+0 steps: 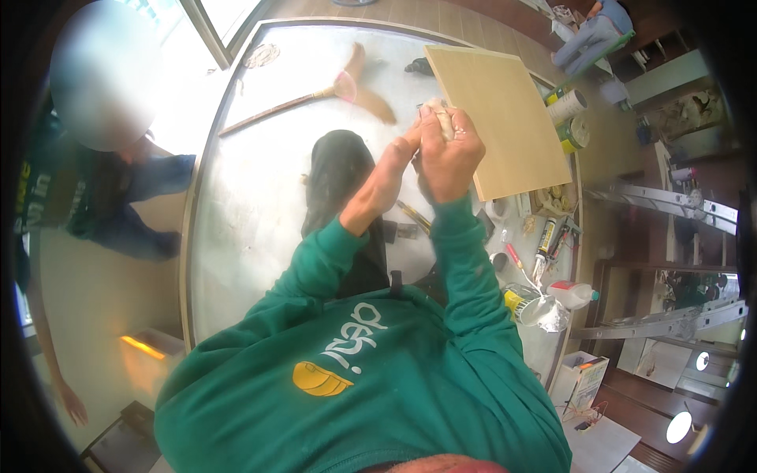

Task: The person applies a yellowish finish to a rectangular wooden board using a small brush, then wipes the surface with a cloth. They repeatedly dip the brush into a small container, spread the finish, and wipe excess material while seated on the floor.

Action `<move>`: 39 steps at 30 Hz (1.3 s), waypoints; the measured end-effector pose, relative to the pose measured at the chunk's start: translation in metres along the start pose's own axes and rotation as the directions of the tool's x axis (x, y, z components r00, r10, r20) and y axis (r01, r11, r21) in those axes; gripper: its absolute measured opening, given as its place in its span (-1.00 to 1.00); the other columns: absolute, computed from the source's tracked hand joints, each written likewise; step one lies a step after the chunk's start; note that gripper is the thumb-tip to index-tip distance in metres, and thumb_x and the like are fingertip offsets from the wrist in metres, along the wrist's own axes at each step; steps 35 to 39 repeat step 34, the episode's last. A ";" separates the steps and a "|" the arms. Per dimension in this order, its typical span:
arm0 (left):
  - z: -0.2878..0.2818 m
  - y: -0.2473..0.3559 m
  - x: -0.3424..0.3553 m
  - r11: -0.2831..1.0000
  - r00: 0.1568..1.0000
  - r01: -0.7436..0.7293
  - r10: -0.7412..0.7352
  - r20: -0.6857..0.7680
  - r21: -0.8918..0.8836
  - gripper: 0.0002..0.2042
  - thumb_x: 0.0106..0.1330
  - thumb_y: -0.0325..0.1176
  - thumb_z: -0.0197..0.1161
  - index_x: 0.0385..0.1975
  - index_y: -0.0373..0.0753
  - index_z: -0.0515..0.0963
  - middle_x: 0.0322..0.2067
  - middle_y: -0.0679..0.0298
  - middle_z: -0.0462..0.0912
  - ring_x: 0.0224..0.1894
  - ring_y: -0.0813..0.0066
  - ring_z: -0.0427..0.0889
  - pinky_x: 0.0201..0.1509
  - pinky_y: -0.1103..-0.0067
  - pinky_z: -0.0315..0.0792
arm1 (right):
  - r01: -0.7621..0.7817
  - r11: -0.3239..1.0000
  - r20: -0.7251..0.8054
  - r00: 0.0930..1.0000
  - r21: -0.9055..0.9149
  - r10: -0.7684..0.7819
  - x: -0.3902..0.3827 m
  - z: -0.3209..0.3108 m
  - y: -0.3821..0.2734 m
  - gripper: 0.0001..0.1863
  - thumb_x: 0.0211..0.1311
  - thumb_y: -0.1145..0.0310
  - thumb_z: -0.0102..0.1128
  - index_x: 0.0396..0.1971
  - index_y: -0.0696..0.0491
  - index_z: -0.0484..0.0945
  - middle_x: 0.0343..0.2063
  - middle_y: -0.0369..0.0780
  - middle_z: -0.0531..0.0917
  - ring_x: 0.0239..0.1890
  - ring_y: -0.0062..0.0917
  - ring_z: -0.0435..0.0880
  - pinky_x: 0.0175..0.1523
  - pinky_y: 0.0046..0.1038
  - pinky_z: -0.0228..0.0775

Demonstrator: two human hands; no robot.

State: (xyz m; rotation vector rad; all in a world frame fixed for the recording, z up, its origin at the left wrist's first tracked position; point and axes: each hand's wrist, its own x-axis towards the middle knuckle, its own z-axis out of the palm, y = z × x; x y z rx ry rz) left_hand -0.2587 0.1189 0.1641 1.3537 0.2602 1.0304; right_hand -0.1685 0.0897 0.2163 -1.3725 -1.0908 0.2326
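Observation:
Out in front of me, my two hands meet beside the near-left edge of a light wooden panel [505, 118]. My right hand [448, 162] is closed around a crumpled pale rag [444, 120], part of which sticks out above the fingers. My left hand [390, 169] presses against it from the left, its fingers closed and partly hidden by the right hand. Below the hands, a brush-like tool with a yellow-and-dark handle [414, 214] lies on the pale work surface [252, 197]. My dark-trousered knee [341, 162] rests on that surface.
A broom [315, 96] lies at the far left, and a dark drill-like tool [418, 67] behind the panel. Cans [573, 132], a sealant tube [546, 236], a bottle [569, 294] and a smeared tub [540, 311] crowd the right. Another person [102, 158] stands left; ladders [670, 201] are right.

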 end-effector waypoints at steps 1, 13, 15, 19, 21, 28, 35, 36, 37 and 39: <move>-0.002 0.001 0.002 0.998 0.999 0.037 -0.038 -0.024 -0.042 0.06 0.37 0.52 -0.50 0.49 -0.43 0.09 0.56 -0.03 -0.03 0.61 0.12 -0.14 0.63 0.36 -0.22 | 0.089 0.993 0.022 0.996 -0.080 -0.087 -0.004 0.000 0.005 -0.79 0.29 0.34 0.32 -0.44 0.15 0.57 -0.52 -0.08 0.58 -0.46 -0.14 0.62 -0.36 -0.20 0.43; -0.018 0.041 0.031 0.577 0.955 0.212 -0.294 0.042 -0.789 0.40 -0.01 0.82 -0.44 0.50 -0.50 -0.04 0.50 -0.19 0.06 0.54 -0.11 0.07 0.57 0.17 0.00 | -0.138 0.937 0.102 0.989 0.321 0.110 -0.033 -0.028 0.015 -0.76 0.41 0.34 0.26 -0.05 0.16 0.62 -0.18 -0.27 0.72 -0.25 -0.68 0.62 -0.14 -0.54 0.49; -0.009 0.037 0.032 0.590 0.960 0.184 -0.281 0.014 -0.786 0.37 0.03 0.80 -0.44 0.50 -0.50 -0.03 0.49 -0.19 0.07 0.53 -0.12 0.09 0.56 0.20 0.04 | 0.127 0.991 0.013 0.992 -0.031 -0.126 -0.032 -0.011 0.012 -0.80 0.35 0.37 0.30 -0.12 0.13 0.63 -0.31 -0.18 0.69 -0.28 -0.43 0.70 -0.17 -0.42 0.54; 0.008 0.018 0.018 0.836 0.942 0.196 -0.306 -0.139 -0.512 0.23 0.24 0.67 -0.50 0.50 -0.52 -0.04 0.51 -0.15 0.04 0.57 0.04 0.02 0.60 0.34 -0.03 | 0.262 0.891 -0.012 0.958 -0.370 -0.286 0.024 0.022 0.038 -0.78 0.37 0.26 0.27 -0.28 0.14 0.61 -0.38 -0.04 0.65 -0.31 -0.11 0.67 -0.21 -0.22 0.50; 0.009 0.009 0.014 0.871 0.972 0.140 -0.213 -0.104 -0.470 0.11 0.36 0.56 -0.46 0.51 -0.49 -0.03 0.53 -0.05 0.03 0.58 0.16 -0.02 0.60 0.35 -0.12 | 0.140 0.935 -0.041 0.986 -0.325 -0.162 0.038 0.014 0.046 -0.73 0.36 0.21 0.27 -0.33 0.15 0.60 -0.39 0.01 0.66 -0.29 -0.05 0.66 -0.19 -0.18 0.48; -0.005 0.005 -0.002 0.945 0.972 0.178 -0.211 -0.098 -0.273 0.02 0.43 0.48 -0.46 0.54 -0.41 -0.10 0.53 -0.07 0.03 0.59 0.13 -0.03 0.62 0.32 -0.18 | 0.058 0.987 -0.015 0.998 -0.147 -0.061 -0.015 0.018 0.057 -0.75 0.35 0.23 0.26 -0.28 0.14 0.60 -0.32 0.00 0.67 -0.26 -0.09 0.69 -0.14 -0.21 0.51; -0.059 0.036 -0.090 0.956 0.951 0.223 -0.171 -0.256 0.190 -0.25 0.48 -0.18 0.20 0.53 -0.33 0.02 0.18 -0.14 0.59 0.09 0.15 0.71 0.21 0.35 0.52 | -0.430 0.896 0.323 0.837 -0.109 0.441 0.004 -0.079 0.088 -0.70 0.36 0.21 0.29 -0.37 0.19 0.66 -0.46 -0.32 0.66 -0.40 -0.65 0.49 -0.22 -0.51 0.39; -0.059 0.036 -0.090 0.956 0.951 0.223 -0.171 -0.256 0.190 -0.25 0.48 -0.18 0.20 0.53 -0.33 0.02 0.18 -0.14 0.59 0.09 0.15 0.71 0.21 0.35 0.52 | -0.430 0.896 0.323 0.837 -0.109 0.441 0.004 -0.079 0.088 -0.70 0.36 0.21 0.29 -0.37 0.19 0.66 -0.46 -0.32 0.66 -0.40 -0.65 0.49 -0.22 -0.51 0.39; -0.059 0.036 -0.090 0.956 0.951 0.223 -0.171 -0.256 0.190 -0.25 0.48 -0.18 0.20 0.53 -0.33 0.02 0.18 -0.14 0.59 0.09 0.15 0.71 0.21 0.35 0.52 | -0.430 0.896 0.323 0.837 -0.109 0.441 0.004 -0.079 0.088 -0.70 0.36 0.21 0.29 -0.37 0.19 0.66 -0.46 -0.32 0.66 -0.40 -0.65 0.49 -0.22 -0.51 0.39; -0.059 0.036 -0.090 0.956 0.951 0.223 -0.171 -0.256 0.190 -0.25 0.48 -0.18 0.20 0.53 -0.33 0.02 0.18 -0.14 0.59 0.09 0.15 0.71 0.21 0.35 0.52 | -0.430 0.896 0.323 0.837 -0.109 0.441 0.004 -0.079 0.088 -0.70 0.36 0.21 0.29 -0.37 0.19 0.66 -0.46 -0.32 0.66 -0.40 -0.65 0.49 -0.22 -0.51 0.39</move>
